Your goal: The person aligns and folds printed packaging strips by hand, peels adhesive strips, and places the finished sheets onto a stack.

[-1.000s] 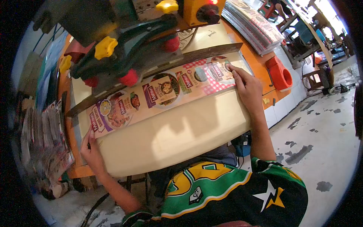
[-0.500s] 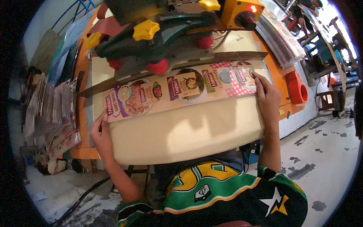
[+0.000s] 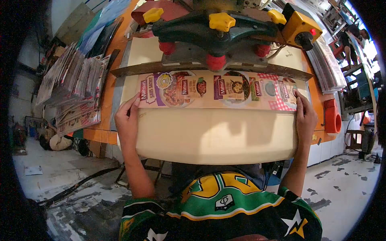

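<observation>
A long printed strip (image 3: 209, 94) with food pictures lies on a cream padded surface (image 3: 217, 136), its far edge against or under a metal bar (image 3: 213, 69). My left hand (image 3: 129, 120) pinches the strip's left end. My right hand (image 3: 304, 116) has its fingers closed on the right end. Beyond the bar stands a dark green machine frame (image 3: 241, 34) with yellow star knobs (image 3: 222, 22) and red feet (image 3: 216, 62).
Stacks of printed sheets stand at the left (image 3: 76, 76) and the back right (image 3: 325, 68). A yellow control box (image 3: 301, 30) shows a red light. An orange-red holder (image 3: 332, 116) is at the right edge. A person (image 3: 350, 42) is far right.
The view has turned, so the bar and strip now run nearly level across it. Both hands have stayed at the ends of the strip.
</observation>
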`<state>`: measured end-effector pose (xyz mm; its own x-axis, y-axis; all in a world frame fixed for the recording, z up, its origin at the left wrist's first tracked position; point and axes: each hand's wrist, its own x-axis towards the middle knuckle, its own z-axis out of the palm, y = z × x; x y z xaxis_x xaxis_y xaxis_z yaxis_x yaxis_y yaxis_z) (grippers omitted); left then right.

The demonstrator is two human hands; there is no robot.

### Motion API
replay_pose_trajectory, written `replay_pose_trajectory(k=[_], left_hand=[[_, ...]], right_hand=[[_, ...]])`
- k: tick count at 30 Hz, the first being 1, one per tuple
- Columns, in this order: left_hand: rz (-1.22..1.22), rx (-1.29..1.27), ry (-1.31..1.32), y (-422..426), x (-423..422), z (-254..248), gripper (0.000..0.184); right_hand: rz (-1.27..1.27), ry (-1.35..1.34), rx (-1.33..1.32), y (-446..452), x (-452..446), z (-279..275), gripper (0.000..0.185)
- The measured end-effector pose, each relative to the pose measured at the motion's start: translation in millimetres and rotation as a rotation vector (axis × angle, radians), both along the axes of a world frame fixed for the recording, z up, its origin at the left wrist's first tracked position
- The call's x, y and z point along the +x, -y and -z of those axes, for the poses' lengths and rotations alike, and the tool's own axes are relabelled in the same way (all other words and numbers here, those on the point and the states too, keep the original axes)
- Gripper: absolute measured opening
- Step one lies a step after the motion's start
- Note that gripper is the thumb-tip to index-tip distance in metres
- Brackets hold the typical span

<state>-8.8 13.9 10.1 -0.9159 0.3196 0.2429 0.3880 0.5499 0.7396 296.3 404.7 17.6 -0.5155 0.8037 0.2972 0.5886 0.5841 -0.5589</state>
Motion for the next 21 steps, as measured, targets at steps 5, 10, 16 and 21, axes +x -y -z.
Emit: replay_pose_trajectory(k=[5, 10, 16, 21], left_hand=[[0.047, -0.04, -0.046, 0.1, -0.4, 2.0, 0.033], [-0.026, -0.041, 0.007, -2.5, -1.5, 7.6, 0.038], [0.009, -0.035, 0.028, -6.8, 3.9, 0.0, 0.039], [0.036, -0.052, -0.009, -3.7, 1.0, 3.1, 0.041]], right_hand=[[0.013, -0.021, -0.025, -5.9, 4.8, 6.5, 0.03], [0.05, -0.001, 0.038, -8.3, 6.8, 8.5, 0.027], [0.044, -0.03, 0.025, -7.6, 7.2, 9.1, 0.024], [0.037, -0.012, 0.069, -9.3, 8.9, 9.7, 0.025]])
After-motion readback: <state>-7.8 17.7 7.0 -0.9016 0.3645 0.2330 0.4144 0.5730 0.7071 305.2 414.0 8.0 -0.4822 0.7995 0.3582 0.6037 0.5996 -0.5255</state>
